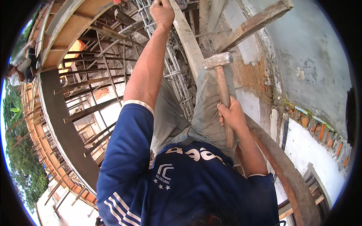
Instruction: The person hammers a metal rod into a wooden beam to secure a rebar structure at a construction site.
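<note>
My right hand (232,115) is wrapped round the wooden handle of a hammer (223,88), its heavy metal head pointing away from me above my thigh. Ahead of me, at the upper edge, my left hand (162,14) is closed in a fist. Whatever it grips, if anything, is hidden. Right beside that fist runs a long, cement-stained wooden plank (187,39). A cage of steel reinforcing bars (174,67) passes under my left forearm and down between my legs.
A thick timber (256,24) juts in from the upper right, near a plastered wall (309,56) with exposed bricks. Left lie a concrete beam (69,120) and many wooden props and formwork (94,79). Another person (26,66) is at far left. A curved board (279,162) runs behind my right arm.
</note>
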`<state>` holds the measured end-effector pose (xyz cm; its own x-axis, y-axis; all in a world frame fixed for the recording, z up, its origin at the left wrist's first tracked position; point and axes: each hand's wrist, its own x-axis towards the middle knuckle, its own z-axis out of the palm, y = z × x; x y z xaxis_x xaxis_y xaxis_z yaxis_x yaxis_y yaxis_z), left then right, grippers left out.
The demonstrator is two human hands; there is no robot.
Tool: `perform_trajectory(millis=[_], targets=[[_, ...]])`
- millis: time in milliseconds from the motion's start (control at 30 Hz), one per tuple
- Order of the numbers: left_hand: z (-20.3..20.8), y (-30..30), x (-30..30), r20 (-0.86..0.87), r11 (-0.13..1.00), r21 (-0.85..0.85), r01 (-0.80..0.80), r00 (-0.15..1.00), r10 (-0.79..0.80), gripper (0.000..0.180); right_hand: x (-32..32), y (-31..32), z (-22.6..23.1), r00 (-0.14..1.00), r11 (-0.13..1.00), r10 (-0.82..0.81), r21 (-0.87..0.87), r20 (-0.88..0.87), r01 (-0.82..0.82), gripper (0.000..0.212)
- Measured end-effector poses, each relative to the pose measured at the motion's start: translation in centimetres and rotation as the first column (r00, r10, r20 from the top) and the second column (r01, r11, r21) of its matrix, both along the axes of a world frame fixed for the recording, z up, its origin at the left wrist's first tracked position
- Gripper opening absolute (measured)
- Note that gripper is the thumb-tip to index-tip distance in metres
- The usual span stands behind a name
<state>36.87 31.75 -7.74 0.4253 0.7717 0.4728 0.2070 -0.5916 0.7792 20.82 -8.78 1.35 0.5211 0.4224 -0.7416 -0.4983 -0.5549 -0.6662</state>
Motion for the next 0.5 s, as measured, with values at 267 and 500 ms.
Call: perform_trajectory(millis=[267,500], targets=[[-5.1,5.5,7.2,0.039,0.995,0.103,0.003,0.999,-0.007,0.036,4.3,4.4,-4.1,0.993,0.998,-0.065,-0.018,-0.098,0.064,0.013],[-6.7,8.8,3.9,0.051,0.993,-0.111,0.051,0.998,-0.046,0.036,3.2,5.6,-4.0,0.997,1.000,-0.023,-0.014,-0.080,0.022,0.014]])
